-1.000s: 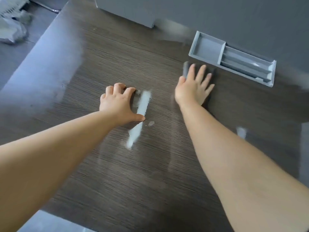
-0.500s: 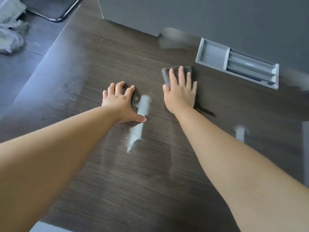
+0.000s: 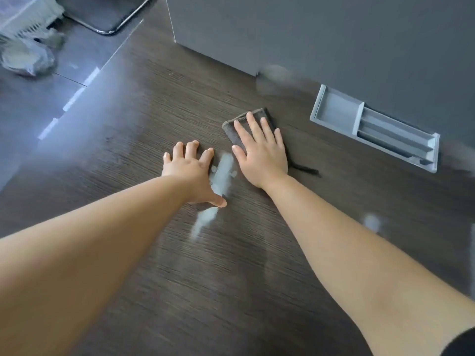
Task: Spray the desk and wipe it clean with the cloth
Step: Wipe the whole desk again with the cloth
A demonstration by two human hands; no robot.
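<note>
The right hand [image 3: 262,154] lies flat on the folded grey cloth [image 3: 229,129], fingers straight and a little spread, pressing it to the desk [image 3: 257,278] rather than gripping it. A loose tail of cloth trails out beside the wrist. The left hand [image 3: 189,170] rests just beside it on the bare wood, fingers spread and slightly bent at the tips, holding nothing, and seems only to brace the body. Between the two hands runs a pale streak [image 3: 222,173]; whether it is wet spray or glare I cannot tell. No spray bottle is in sight, so I take it the wiping is the step in hand.

To do it well, I would keep the palm flat and the pressure even so the whole pad stays in contact. Take long overlapping strokes along the grain and run them straight through that streak. The left hand sits right on the streak's edge, so it should lift or slide away before the cloth arrives, or a strip will be missed. The grey tray [image 3: 334,109] lies at the back right, near the cloth. Work up to its rim without snagging the trailing tail on it.
</note>
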